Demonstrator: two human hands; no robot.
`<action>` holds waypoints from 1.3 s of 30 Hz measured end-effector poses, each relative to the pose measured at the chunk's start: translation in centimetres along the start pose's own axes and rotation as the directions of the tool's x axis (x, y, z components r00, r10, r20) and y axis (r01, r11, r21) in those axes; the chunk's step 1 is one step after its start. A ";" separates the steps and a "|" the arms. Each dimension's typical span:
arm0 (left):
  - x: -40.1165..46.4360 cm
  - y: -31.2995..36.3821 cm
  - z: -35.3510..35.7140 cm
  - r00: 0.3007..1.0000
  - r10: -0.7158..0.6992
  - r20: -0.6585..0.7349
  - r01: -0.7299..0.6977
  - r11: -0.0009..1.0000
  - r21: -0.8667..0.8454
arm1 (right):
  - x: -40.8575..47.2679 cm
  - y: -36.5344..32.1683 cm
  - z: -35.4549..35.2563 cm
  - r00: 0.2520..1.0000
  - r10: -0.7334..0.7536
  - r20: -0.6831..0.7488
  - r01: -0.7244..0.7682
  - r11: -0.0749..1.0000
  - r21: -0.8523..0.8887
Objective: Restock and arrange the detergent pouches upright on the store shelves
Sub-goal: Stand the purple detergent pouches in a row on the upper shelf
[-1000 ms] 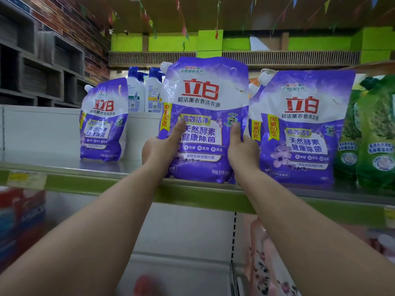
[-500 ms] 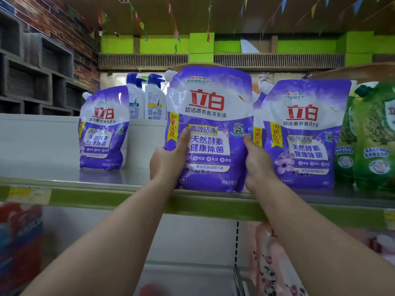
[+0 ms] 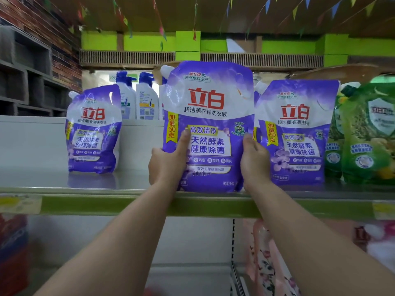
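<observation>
Two bare arms reach up from the bottom of the frame to a store shelf (image 3: 106,205) w/ a green front edge. Centre frame, a purple-and-white pouch (image 3: 208,124) stands upright at the shelf's front edge, label facing the camera.

Left hand (image 3: 167,162) grips the pouch's lower left side: thumb lies up across the front label, other fingers curl round behind, out of sight. Right hand (image 3: 254,159) grips the lower right edge, fingers (image 3: 249,139) bent round it.

Just right of it, a second purple pouch (image 3: 297,133) stands upright, a bit further back; the right hand overlaps its lower left corner, can't tell if touching. Behind the gap between the two, part of another purple pouch shows. Left of centre, well apart, a third purple pouch (image 3: 94,131) stands upright, leaning slightly. Far right edge: green pouches (image 3: 367,133), upright, just beside the second purple one.

Behind, between the left and centre pouches, two white bottles w/ blue caps (image 3: 137,97) sit on a white raised ledge. Coloured bunting hangs at the top of the frame. Lower shelves at the bottom hold blurred red and floral packs.
</observation>
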State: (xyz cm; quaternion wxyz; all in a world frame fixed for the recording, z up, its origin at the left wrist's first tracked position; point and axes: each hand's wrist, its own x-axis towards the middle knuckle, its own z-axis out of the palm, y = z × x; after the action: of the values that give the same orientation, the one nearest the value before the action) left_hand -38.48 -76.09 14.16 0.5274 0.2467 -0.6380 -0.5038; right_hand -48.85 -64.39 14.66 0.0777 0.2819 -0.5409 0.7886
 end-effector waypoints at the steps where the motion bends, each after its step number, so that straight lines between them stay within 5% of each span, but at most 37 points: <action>1: -0.1 0.0 0.0 1.000 0.000 -0.001 0.000 1.000 -0.008 | -0.5 -0.1 0.0 0.999 -0.019 0.030 0.020 0.999 -0.036; 9: -0.8 0.0 0.1 0.993 0.105 -0.051 -0.103 0.994 0.036 | -3.1 -1.0 0.5 0.992 -0.128 0.023 0.125 0.894 -0.431; 25: -1.4 -0.6 0.1 0.990 0.130 0.046 -0.136 0.973 0.186 | -3.0 -0.7 -0.1 1.000 -0.022 0.010 0.024 0.912 -0.410; 39: -2.1 0.0 3.4 0.990 0.134 0.049 -0.139 0.982 0.131 | -0.6 -0.8 -3.4 0.991 -0.117 0.066 0.134 0.845 -0.518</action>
State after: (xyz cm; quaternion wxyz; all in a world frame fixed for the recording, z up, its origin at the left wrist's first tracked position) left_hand -40.96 -72.96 13.50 0.5301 0.2271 -0.6962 -0.4275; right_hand -49.25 -60.87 14.10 0.1939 0.2975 -0.7158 0.6013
